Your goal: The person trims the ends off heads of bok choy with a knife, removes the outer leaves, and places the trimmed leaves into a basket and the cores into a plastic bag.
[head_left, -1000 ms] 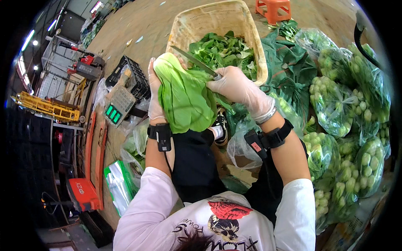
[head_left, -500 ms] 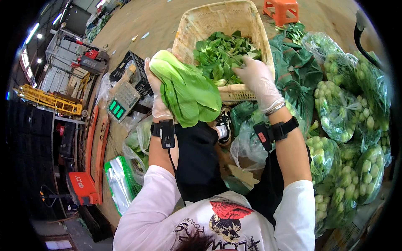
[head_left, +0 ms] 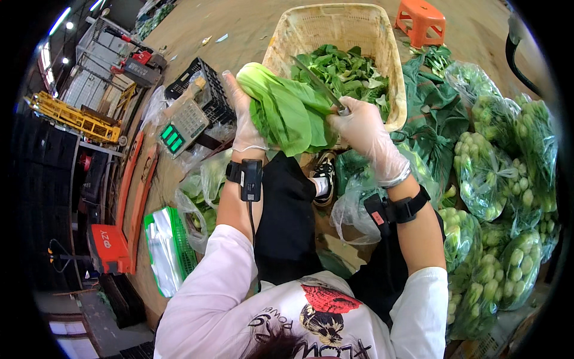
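Observation:
My left hand point(head_left: 242, 116), in a thin clear glove, holds a large head of bok choy point(head_left: 278, 113), its pale stem end up and its green leaves hanging toward me. The thumb stands away on the left; the other fingers are hidden behind the leaves. Gloved likewise, my right hand point(head_left: 363, 128) is closed round the handle of a knife point(head_left: 318, 82). Its blade slants up and left, just past the bok choy's right side. Behind both hands stands a yellowed plastic crate point(head_left: 394, 90) with loose green leaves point(head_left: 350, 69) in it.
A digital scale point(head_left: 185, 128) and a black crate point(head_left: 215, 99) stand at left, above a green basket of plastic bags point(head_left: 167, 248) and a red pallet jack point(head_left: 110, 248). Bagged greens point(head_left: 487, 173) pile up on the right. An orange stool point(head_left: 421, 23) stands beyond the crate.
My right hand has come out of the crate toward me, and the knife now shows in it. The bok choy has shifted slightly within the view, still in my left hand.

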Motion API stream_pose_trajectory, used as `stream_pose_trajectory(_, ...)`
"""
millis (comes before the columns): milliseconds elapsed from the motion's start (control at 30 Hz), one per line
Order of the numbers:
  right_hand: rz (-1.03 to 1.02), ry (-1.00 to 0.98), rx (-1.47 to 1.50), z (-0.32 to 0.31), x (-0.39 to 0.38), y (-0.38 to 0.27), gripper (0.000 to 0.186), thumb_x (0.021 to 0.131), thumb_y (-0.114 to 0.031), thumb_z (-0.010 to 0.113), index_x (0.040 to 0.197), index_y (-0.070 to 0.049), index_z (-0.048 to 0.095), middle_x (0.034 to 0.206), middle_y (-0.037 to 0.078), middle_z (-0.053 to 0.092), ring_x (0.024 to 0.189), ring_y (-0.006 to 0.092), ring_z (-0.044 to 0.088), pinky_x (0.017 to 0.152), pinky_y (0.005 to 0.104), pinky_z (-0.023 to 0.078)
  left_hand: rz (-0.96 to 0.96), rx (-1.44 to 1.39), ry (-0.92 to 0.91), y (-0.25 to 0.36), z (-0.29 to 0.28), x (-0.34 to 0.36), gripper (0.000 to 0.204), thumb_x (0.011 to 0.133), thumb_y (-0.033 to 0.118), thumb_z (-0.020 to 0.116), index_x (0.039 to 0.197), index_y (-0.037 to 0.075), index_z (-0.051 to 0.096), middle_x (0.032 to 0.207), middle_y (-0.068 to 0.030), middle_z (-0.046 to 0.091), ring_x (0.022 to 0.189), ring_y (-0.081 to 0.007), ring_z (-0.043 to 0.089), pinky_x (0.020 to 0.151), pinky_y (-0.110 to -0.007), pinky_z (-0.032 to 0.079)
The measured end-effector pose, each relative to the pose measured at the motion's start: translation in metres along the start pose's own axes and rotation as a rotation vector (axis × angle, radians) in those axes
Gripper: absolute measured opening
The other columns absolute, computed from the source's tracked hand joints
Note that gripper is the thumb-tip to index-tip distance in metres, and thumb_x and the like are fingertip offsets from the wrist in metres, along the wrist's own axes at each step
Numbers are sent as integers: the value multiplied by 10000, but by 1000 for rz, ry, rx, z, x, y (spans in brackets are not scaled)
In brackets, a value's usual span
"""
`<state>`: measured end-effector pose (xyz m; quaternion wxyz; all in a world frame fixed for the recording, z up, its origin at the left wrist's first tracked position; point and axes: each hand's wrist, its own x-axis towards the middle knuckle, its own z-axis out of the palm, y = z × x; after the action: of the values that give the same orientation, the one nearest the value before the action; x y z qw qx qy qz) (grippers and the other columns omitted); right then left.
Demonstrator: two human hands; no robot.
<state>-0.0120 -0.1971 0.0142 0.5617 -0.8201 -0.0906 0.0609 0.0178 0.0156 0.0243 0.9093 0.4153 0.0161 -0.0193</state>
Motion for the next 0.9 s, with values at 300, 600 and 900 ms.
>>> stream_pose_trajectory(300,35,430,-256,-49,28,32,304,794,-289,633,965,-37,627,847,155,664,677,254,630,600,338,502,101,132,242,5,-73,17,683,871,642,328,1183,69,528,1168,-96,565,1050,-234,531,916,-342,424)
stream_pose_trajectory(600,192,362,-525,-57,27,50,335,784,-241,528,1069,-91,619,835,207,640,813,348,623,733,391,488,108,-476,374,19,-92,43,395,885,281,386,1204,70,486,1301,-137,457,1198,-309,417,1011,-485,301)
stream_pose_trajectory(900,-100,457,-352,-28,39,75,266,774,-208,605,998,-73,654,788,198,649,741,292,656,676,354,500,593,-32,411,88,-84,-110,447,895,322,460,1246,47,444,1129,-147,555,1023,-276,546,906,-410,448)
